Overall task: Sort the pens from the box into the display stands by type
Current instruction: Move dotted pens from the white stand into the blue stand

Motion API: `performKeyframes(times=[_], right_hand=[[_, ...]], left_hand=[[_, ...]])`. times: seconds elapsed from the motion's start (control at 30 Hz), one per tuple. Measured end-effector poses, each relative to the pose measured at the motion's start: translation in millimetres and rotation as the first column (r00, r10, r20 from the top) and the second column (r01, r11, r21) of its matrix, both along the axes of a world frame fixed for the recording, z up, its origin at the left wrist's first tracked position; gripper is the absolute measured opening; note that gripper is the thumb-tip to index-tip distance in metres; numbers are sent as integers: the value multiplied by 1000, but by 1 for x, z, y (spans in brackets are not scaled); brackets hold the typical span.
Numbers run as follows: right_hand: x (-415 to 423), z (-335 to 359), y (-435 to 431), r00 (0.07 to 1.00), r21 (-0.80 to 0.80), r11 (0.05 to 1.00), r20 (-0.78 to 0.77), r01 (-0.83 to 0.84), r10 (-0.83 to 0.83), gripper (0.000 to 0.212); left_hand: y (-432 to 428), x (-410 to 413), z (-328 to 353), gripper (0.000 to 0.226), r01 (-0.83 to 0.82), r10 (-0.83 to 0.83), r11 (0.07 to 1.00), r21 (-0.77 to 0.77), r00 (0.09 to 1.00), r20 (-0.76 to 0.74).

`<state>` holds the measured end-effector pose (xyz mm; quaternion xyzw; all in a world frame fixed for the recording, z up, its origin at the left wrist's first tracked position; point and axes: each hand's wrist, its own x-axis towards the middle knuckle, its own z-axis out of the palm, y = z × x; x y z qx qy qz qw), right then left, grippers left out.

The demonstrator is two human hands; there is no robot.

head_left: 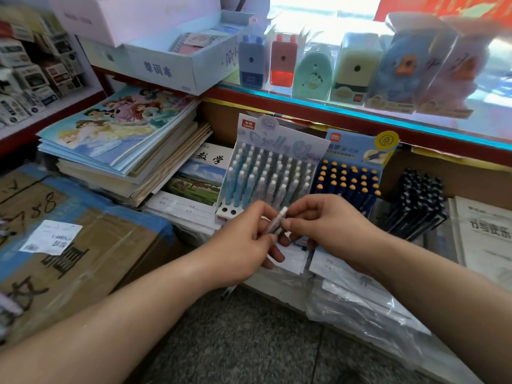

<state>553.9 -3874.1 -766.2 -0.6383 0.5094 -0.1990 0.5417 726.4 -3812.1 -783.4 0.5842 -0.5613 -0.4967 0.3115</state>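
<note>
Both hands meet in the middle of the view on a pale lilac pen point(278, 221). My left hand point(243, 242) grips its lower part and my right hand point(324, 225) pinches its upper end between thumb and fingers. Just behind them stands the pastel "Jelly" display stand point(266, 173), nearly full of light blue and lilac pens, with two empty holes point(228, 211) at its front left. To its right is a blue display stand point(350, 176) of dark blue pens with yellow tips, and further right a block of black pens point(418, 203).
Stacks of notebooks point(124, 145) lie to the left of the stands. A taped cardboard box point(69, 245) fills the lower left. Plastic bags point(360, 306) lie on the ledge below my right arm. A shelf above carries boxed pencil sharpeners point(313, 67).
</note>
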Motion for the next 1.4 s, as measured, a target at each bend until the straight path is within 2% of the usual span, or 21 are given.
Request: performKeyframes(times=[0.1,0.2,0.33,0.4,0.57,0.73,1.17,1.4], right_hand=[[-13,3,3,996,-38,996,32,81,-79,9],[-42,19,3,976,-200,955,59,217,-210,5],[-98,46,2,917,-547,753,71,365,-392,10],[-126,51,1,882,-614,671,93,416,-461,13],[-164,45,9,858,-708,606,0,362,-514,13],[-170,31,7,852,-745,616,-125,257,-508,7],[-159,13,-2,846,-767,633,-264,108,-463,9],[-152,7,-4,771,-685,728,-472,-16,-427,23]], left_hand=[[-3,-6,-2,20,6,-5,1000,13,1000,-9],[-8,-15,-2,20,14,-14,1000,5,1000,25],[-15,-35,0,17,43,-42,999,-8,999,14],[-18,-47,-1,15,68,-68,997,-21,998,19],[-24,-77,-9,11,83,-82,996,-32,996,38],[-27,-93,-13,13,84,-81,996,-40,995,61],[-30,-94,-18,13,97,-95,995,-21,993,62],[-31,-92,-17,12,106,-104,994,-38,993,50]])
